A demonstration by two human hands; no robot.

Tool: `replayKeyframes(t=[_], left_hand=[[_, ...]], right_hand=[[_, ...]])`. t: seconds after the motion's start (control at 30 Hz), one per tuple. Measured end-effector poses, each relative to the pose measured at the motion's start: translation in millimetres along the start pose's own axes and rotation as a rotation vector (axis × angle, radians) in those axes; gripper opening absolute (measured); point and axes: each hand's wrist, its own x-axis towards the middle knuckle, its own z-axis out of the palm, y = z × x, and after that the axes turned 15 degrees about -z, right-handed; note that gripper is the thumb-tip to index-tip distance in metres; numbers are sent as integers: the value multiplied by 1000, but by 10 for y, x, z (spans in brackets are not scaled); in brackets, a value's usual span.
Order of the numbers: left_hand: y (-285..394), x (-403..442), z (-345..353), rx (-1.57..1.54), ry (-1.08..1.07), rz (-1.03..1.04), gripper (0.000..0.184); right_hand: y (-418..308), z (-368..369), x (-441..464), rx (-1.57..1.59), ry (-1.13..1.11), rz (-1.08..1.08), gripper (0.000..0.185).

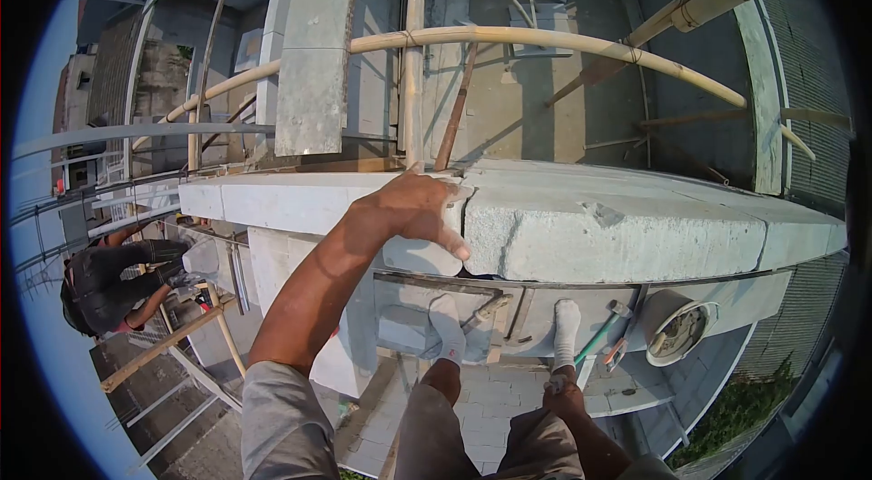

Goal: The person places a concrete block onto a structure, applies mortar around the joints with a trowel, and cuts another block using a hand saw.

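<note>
My left hand [413, 209] reaches over the right end of a pale lightweight block [300, 200] in the wall's top course. Its fingers lie across the top and its thumb hangs down the near side, beside a dark open joint. Right of that joint stands another pale block [627, 230] with chipped edges. Down by my right knee, my right hand [565, 396] is closed around a small greyish thing, mostly hidden by the fingers. My two socked feet [565, 326] stand on a narrow platform below the wall.
A bucket of mortar [656, 335], a teal-handled hammer [599, 335] and another hammer [488, 309] sit by my feet. Bamboo poles [545, 39] cross beyond the wall above a deep drop. Another person [118, 285] works at far left.
</note>
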Motion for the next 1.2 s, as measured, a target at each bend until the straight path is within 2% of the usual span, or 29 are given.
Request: replayKeyframes(t=[0.07,0.17,0.27,0.33,0.37,0.4,0.47,0.57,0.63,0.77,0.87,0.97,1.07,1.1,1.2], left_hand=[[99,-1,-104,-14,-63,0,106],[124,48,-150,-72,-134,-19,111],[30,133,-47,-93,-98,28,109],[45,139,-51,-65,-98,32,109],[57,149,-66,-70,-121,25,109],[67,157,-80,-76,-145,18,109],[87,166,-83,-80,-177,8,109],[135,145,-135,-101,-230,-34,107],[202,98,-224,-153,-311,-101,105],[151,185,-116,-71,-240,-80,98],[146,190,-81,-68,-208,-66,90],[175,161,-84,-86,-218,-106,87],[203,158,-142,-112,-250,-102,87],[226,145,-137,-117,-261,-92,87],[187,150,-111,-172,-253,-119,91]], right_hand=[[306,227,-163,-112,72,-130,35],[712,398,-345,-755,-163,-737,24],[218,166,-218,-130,-11,55,28],[1158,766,-392,-531,-148,-415,28],[1638,1069,-483,-733,-139,-651,29],[1268,906,-382,-524,-90,-438,26],[57,307,-28,-62,152,-54,22],[-40,285,14,-50,23,67,29],[17,357,-6,-46,23,77,30],[-81,257,72,136,-37,235,31],[-152,263,73,85,151,224,30],[162,288,88,-34,-58,223,34],[-68,68,160,12,-75,288,57],[-137,-13,197,79,-172,363,59],[-216,-28,200,113,-130,388,61]])
